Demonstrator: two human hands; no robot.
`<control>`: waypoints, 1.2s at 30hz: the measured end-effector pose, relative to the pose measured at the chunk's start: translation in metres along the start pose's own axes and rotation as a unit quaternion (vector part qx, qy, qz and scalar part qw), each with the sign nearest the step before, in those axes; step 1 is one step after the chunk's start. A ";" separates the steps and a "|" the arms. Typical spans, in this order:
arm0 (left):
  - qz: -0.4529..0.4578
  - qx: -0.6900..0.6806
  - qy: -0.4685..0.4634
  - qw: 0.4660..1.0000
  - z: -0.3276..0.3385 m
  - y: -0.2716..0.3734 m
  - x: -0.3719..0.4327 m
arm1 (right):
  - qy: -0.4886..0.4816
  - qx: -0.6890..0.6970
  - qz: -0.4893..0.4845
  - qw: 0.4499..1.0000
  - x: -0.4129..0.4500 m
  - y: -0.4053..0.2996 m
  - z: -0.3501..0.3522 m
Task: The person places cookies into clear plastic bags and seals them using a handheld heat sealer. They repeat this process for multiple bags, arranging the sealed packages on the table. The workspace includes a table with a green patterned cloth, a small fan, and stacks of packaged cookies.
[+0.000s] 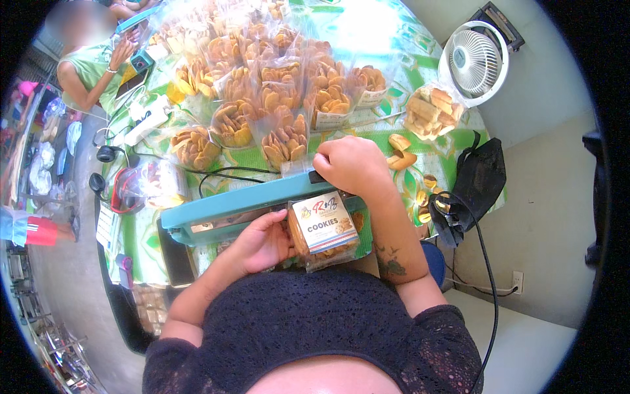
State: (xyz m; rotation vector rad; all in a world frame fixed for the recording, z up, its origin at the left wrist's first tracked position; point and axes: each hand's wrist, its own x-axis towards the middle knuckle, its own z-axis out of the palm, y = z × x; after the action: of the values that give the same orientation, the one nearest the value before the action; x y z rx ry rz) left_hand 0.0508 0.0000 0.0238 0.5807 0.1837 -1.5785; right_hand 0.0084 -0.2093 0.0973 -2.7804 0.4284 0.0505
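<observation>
A clear plastic bag of cookies (325, 231) with a printed label is at my chest, its far end against a teal heat sealer (246, 202). My left hand (268, 241) holds the bag by its left side, the thumb up and some fingers hidden by the bag. My right hand (352, 162) is curled into a fist over the right end of the sealer's arm, beside a black end piece (317, 177). The undersides of its fingers are out of sight. The sealer's arm lies low over its base.
Several filled cookie bags (285, 138) crowd the table beyond the sealer. A bag of bread pieces (433, 111), a white fan (472, 61) and a black pouch (477, 187) stand right. Left are a power strip (147, 120), cables and a phone (174, 256). A person (88, 69) sits far left.
</observation>
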 end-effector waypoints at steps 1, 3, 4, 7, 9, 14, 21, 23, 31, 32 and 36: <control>0.003 0.002 -0.009 1.000 0.000 0.000 0.000 | 0.000 -0.001 0.001 1.000 0.000 0.000 0.000; 0.004 0.000 0.002 1.000 0.000 -0.001 0.000 | -0.001 -0.003 0.001 1.000 0.000 0.000 0.001; 0.006 0.000 -0.009 1.000 0.001 -0.001 0.000 | -0.001 -0.004 0.000 1.000 0.000 0.000 0.001; 0.007 -0.002 -0.009 1.000 0.001 -0.002 -0.001 | -0.006 -0.006 0.005 1.000 0.000 0.000 0.001; 0.007 -0.008 -0.006 1.000 0.001 -0.001 -0.001 | -0.007 -0.006 0.007 1.000 0.000 -0.001 0.000; 0.005 0.002 -0.008 1.000 0.000 -0.001 -0.001 | -0.019 0.010 0.013 1.000 0.000 -0.002 -0.003; -0.001 0.001 0.000 1.000 -0.003 -0.001 0.000 | -0.014 0.010 0.010 1.000 -0.001 -0.003 -0.004; 0.003 -0.004 -0.017 1.000 -0.003 -0.001 0.001 | -0.011 0.007 0.007 1.000 -0.001 -0.003 -0.004; 0.004 0.006 -0.014 1.000 -0.002 -0.002 0.000 | -0.001 0.008 0.000 1.000 -0.001 -0.002 -0.002; 0.005 0.008 -0.012 1.000 -0.002 -0.002 0.000 | 0.000 0.008 -0.001 1.000 -0.001 -0.002 -0.002; 0.016 0.036 -0.006 0.999 -0.001 -0.004 -0.001 | 0.006 0.007 -0.004 1.000 -0.001 -0.002 -0.001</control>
State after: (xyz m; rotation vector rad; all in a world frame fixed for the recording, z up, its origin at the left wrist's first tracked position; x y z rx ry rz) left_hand 0.0469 0.0018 0.0223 0.6269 0.1085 -1.5621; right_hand 0.0079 -0.2079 0.0988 -2.7690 0.4189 0.0285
